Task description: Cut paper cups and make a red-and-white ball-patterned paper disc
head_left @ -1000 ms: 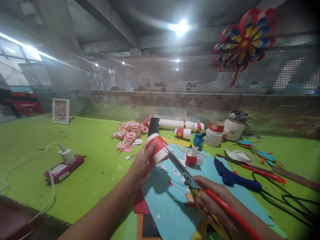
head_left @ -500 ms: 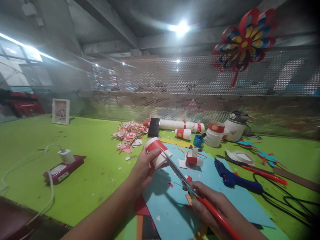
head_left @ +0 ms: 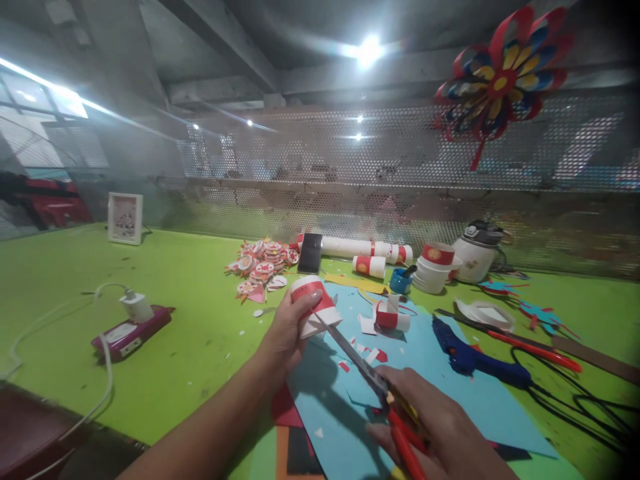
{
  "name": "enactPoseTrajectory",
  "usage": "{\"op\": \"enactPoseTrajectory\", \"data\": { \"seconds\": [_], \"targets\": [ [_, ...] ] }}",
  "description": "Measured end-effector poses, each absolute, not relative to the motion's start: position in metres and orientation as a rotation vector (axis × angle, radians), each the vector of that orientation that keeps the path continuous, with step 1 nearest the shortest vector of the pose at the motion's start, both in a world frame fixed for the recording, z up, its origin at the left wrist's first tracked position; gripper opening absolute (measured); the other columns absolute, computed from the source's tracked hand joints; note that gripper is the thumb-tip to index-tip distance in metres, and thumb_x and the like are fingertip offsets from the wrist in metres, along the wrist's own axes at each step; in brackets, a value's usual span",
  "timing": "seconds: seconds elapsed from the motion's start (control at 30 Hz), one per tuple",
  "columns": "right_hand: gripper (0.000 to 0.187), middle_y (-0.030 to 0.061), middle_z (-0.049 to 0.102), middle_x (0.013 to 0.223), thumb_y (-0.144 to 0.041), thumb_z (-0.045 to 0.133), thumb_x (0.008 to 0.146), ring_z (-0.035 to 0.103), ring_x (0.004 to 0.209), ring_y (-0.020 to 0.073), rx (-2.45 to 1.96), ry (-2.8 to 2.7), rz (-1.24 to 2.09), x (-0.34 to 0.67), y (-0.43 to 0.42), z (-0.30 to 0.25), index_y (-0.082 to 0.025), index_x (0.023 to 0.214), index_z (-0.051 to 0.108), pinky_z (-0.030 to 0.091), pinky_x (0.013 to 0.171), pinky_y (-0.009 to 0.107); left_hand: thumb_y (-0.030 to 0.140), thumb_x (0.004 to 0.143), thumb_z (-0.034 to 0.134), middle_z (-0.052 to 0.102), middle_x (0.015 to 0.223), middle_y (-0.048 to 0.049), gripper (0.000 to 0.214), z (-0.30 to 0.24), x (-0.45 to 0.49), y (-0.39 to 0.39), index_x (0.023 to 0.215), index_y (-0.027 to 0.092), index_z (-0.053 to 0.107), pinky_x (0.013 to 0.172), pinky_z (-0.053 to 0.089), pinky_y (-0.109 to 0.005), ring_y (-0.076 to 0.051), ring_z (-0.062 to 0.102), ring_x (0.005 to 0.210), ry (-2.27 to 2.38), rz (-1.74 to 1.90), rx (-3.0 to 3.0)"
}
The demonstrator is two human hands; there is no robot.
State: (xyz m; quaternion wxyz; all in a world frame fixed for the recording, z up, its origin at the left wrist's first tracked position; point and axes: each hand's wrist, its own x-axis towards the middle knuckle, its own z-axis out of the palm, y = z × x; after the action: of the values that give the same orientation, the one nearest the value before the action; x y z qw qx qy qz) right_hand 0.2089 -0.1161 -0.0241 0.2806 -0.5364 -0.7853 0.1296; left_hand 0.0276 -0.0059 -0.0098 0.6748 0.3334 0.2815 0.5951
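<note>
In the middle of the view, my left hand is wrapped round a red and white paper cup, its thumb pressed on the red band. My right hand grips scissors by their red and yellow handles. The blades point up and left, with their tips against the cup's wall near my left thumb. Below the blades, red and white paper scraps lie on a light blue sheet. A cut paper cup lies on its side just right of the held cup.
A blue glue gun with a black cord lies at the right, near a red-handled tool. Behind are stacked cups, a phone, a blue pot and heaped paper pieces. A purple power strip sits left.
My right hand has turned and its scissors handles have spread apart. The blades have shifted slightly lower on the cup, and a white scrap now shows beneath them. The left hand keeps its hold.
</note>
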Motion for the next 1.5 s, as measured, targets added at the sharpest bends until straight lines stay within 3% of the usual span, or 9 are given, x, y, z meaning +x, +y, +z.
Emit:
{"op": "enactPoseTrajectory", "data": {
  "seconds": [0.17, 0.5, 0.67, 0.83, 0.97, 1.1, 1.3, 1.5],
  "targets": [
    [0.038, 0.0073, 0.059, 0.081, -0.038, 0.058, 0.082, 0.061, 0.069, 0.0206, -1.358, -2.209, -0.085, 0.214, -0.116, -0.034, -0.017, 0.114, 0.055, 0.053, 0.056, 0.031, 0.024, 0.066, 0.071, 0.066, 0.071, -0.0039, 0.028, -0.01, 0.024, -0.005, 0.088, 0.013, 0.058, 0.056, 0.051, -0.025, -0.013, 0.061, 0.058, 0.635, 1.278, 0.789],
    [0.044, 0.0104, 0.057, 0.086, -0.036, 0.055, 0.084, 0.059, 0.073, 0.0217, -1.395, -2.256, -0.233, 0.224, -0.116, -0.031, -0.015, 0.122, 0.052, 0.053, 0.06, 0.035, 0.025, 0.065, 0.071, 0.065, 0.065, -0.0039, 0.026, -0.005, 0.021, -0.002, 0.085, 0.013, 0.06, 0.06, 0.052, -0.029, -0.016, 0.062, 0.055, 0.675, 1.204, 0.901],
    [0.039, 0.0091, 0.059, 0.088, -0.038, 0.056, 0.083, 0.06, 0.076, 0.0211, -1.427, -2.212, -0.062, 0.224, -0.117, -0.026, -0.018, 0.116, 0.055, 0.053, 0.064, 0.034, 0.023, 0.068, 0.068, 0.069, 0.073, -0.0095, 0.027, -0.006, 0.017, 0.0, 0.09, 0.01, 0.061, 0.068, 0.054, -0.035, -0.024, 0.067, 0.068, 0.608, 1.116, 0.879],
    [0.034, 0.006, 0.062, 0.088, -0.04, 0.058, 0.081, 0.061, 0.077, 0.019, -1.505, -2.113, 0.308, 0.222, -0.117, -0.02, -0.021, 0.109, 0.059, 0.053, 0.068, 0.03, 0.02, 0.073, 0.063, 0.07, 0.083, -0.0107, 0.023, -0.009, 0.014, 0.001, 0.094, 0.01, 0.062, 0.077, 0.054, -0.039, -0.023, 0.068, 0.076, 0.532, 1.113, 0.82],
    [0.03, 0.0025, 0.064, 0.077, -0.044, 0.056, 0.082, 0.06, 0.065, 0.0162, -1.491, -2.013, 0.679, 0.22, -0.119, -0.016, -0.022, 0.101, 0.062, 0.051, 0.057, 0.024, 0.022, 0.073, 0.064, 0.07, 0.083, -0.0092, 0.02, -0.008, 0.017, -0.001, 0.091, 0.011, 0.062, 0.079, 0.054, -0.046, -0.023, 0.067, 0.076, 0.528, 1.176, 0.832],
    [0.032, 0.0018, 0.062, 0.065, -0.05, 0.048, 0.084, 0.058, 0.056, 0.0157, -1.372, -1.873, 0.808, 0.216, -0.124, -0.012, -0.024, 0.09, 0.066, 0.049, 0.048, 0.022, 0.022, 0.072, 0.066, 0.071, 0.085, -0.0092, 0.023, -0.005, 0.02, -0.004, 0.092, 0.011, 0.062, 0.082, 0.053, -0.041, -0.023, 0.067, 0.079, 0.541, 1.213, 0.823],
    [0.041, 0.0028, 0.061, 0.062, -0.055, 0.043, 0.085, 0.058, 0.055, 0.0166, -1.368, -1.817, 0.809, 0.212, -0.13, -0.004, -0.025, 0.103, 0.065, 0.049, 0.046, 0.022, 0.026, 0.074, 0.067, 0.07, 0.09, -0.0103, 0.029, -0.008, 0.022, -0.004, 0.099, 0.012, 0.06, 0.081, 0.052, -0.035, -0.022, 0.067, 0.082, 0.542, 1.207, 0.796],
    [0.042, 0.0012, 0.059, 0.063, -0.057, 0.044, 0.085, 0.054, 0.053, 0.0139, -1.331, -1.777, 0.855, 0.208, -0.13, -0.005, -0.025, 0.102, 0.064, 0.049, 0.05, 0.022, 0.025, 0.074, 0.067, 0.069, 0.092, -0.0095, 0.033, -0.01, 0.022, -0.003, 0.104, 0.013, 0.058, 0.079, 0.052, -0.033, -0.02, 0.067, 0.08, 0.55, 1.204, 0.77]
  ]
}}
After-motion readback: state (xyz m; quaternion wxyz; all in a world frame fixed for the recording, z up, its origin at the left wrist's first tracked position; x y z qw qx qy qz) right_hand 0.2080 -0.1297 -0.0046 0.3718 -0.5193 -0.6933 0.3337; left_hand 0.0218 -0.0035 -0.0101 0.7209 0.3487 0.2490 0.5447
